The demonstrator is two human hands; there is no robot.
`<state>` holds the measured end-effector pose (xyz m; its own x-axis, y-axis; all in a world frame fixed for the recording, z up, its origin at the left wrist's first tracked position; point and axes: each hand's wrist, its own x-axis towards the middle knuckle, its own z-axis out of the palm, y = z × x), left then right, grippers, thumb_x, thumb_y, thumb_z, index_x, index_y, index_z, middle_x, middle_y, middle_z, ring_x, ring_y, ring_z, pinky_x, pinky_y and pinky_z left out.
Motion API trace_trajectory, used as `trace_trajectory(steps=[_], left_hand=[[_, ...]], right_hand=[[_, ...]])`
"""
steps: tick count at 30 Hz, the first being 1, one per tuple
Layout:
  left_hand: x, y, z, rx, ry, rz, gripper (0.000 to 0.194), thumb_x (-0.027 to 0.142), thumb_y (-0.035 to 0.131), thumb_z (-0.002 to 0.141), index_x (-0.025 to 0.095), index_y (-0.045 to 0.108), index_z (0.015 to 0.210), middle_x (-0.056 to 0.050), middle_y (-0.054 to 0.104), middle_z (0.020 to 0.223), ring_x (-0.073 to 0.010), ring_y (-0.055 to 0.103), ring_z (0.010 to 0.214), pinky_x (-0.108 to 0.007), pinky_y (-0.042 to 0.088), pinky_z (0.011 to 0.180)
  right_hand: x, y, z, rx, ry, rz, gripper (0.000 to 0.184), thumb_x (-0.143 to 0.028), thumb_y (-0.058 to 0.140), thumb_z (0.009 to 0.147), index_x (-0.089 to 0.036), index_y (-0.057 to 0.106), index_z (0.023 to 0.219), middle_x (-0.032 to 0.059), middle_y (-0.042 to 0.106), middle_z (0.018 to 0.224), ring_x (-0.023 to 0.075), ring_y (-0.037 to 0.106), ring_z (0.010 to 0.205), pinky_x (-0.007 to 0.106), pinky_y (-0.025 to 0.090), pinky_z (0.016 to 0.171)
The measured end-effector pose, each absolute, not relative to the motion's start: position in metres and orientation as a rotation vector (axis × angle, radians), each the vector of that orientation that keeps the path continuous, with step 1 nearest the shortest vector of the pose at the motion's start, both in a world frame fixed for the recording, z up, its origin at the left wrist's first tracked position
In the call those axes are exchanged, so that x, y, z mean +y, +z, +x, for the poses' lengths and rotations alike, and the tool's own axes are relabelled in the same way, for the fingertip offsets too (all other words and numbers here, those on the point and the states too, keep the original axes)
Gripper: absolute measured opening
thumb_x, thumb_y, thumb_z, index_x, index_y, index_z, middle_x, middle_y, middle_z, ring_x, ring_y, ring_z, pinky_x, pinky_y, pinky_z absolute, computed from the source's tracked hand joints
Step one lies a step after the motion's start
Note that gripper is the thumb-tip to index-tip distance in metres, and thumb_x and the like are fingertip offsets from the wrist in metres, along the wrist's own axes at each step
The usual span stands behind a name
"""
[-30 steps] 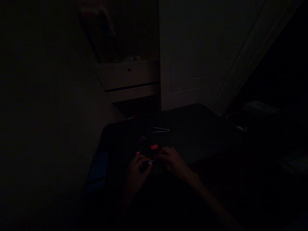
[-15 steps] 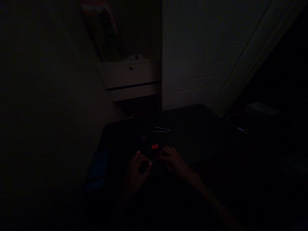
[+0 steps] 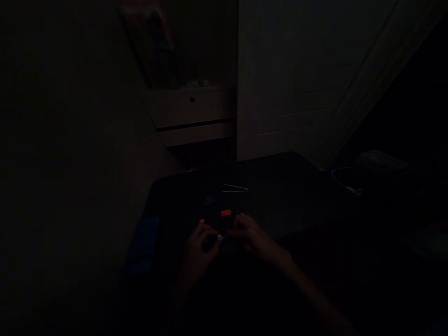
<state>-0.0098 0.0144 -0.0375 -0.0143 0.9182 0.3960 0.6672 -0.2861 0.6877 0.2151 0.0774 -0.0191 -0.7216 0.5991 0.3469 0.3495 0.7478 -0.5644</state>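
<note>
The scene is very dark. Between thumb and forefinger, my left hand (image 3: 199, 248) pinches a small orange-pink piece (image 3: 219, 237); its kind is not clear. My right hand (image 3: 250, 235) is closed, its fingertips at a thin pale-blue tip (image 3: 224, 237) that reaches to the small piece. What that tip belongs to is hidden in the fingers. Just beyond my hands lies a bright orange-red block (image 3: 226, 213). Another small orange bit (image 3: 202, 221) shows behind my left knuckles. Farther back is a dim purplish lump (image 3: 209, 201).
A dark table (image 3: 273, 186) carries all this. Thin pale tweezers-like prongs (image 3: 236, 188) lie past the block. A blue flat object (image 3: 143, 245) is at the left edge. Behind stand a drawer unit (image 3: 196, 112) and a pale door (image 3: 280, 84). A white cable (image 3: 338, 179) lies at right.
Both hands stay nearly in place. The pale-blue tip and the small piece have shifted slightly, and the view has moved a little. The picture is a bit darker.
</note>
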Motion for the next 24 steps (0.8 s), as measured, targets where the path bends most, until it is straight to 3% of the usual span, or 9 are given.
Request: trace_trajectory(steps=[7, 19, 24], left_hand=[[0.0155, -0.0358, -0.009, 1.652, 1.201, 1.966, 0.009, 0.022, 0.071, 0.085, 0.027, 0.077, 0.09, -0.004, 0.075, 0.099, -0.0299, 0.068, 0.121, -0.05, 0.053, 0.109], [0.014, -0.0355, -0.0112, 1.633, 1.198, 1.93, 0.007, 0.027, 0.073, 0.087, 0.027, 0.078, 0.092, -0.005, 0.076, 0.101, -0.031, 0.066, 0.126, -0.048, 0.054, 0.107], [0.0134, -0.0355, -0.0125, 1.61, 1.187, 1.939, 0.008, 0.026, 0.072, 0.087, 0.027, 0.079, 0.092, -0.005, 0.075, 0.1, -0.0285, 0.07, 0.118, -0.047, 0.054, 0.107]], right_hand=[[0.075, -0.0211, 0.2145, -2.45, 0.563, -0.747, 0.04, 0.002, 0.061, 0.093, -0.021, 0.076, 0.121, 0.0075, 0.061, 0.106, 0.023, 0.052, 0.101, 0.038, 0.044, 0.091], [0.0777, -0.0187, 0.2135, -2.418, 0.652, -0.76, 0.038, 0.002, 0.063, 0.091, -0.024, 0.078, 0.113, 0.0051, 0.061, 0.102, 0.0217, 0.052, 0.098, 0.035, 0.041, 0.085], [0.0789, -0.0171, 0.214, -2.46, 0.663, -0.742, 0.04, 0.001, 0.061, 0.094, -0.026, 0.078, 0.117, 0.0049, 0.061, 0.102, 0.0216, 0.052, 0.1, 0.036, 0.041, 0.088]])
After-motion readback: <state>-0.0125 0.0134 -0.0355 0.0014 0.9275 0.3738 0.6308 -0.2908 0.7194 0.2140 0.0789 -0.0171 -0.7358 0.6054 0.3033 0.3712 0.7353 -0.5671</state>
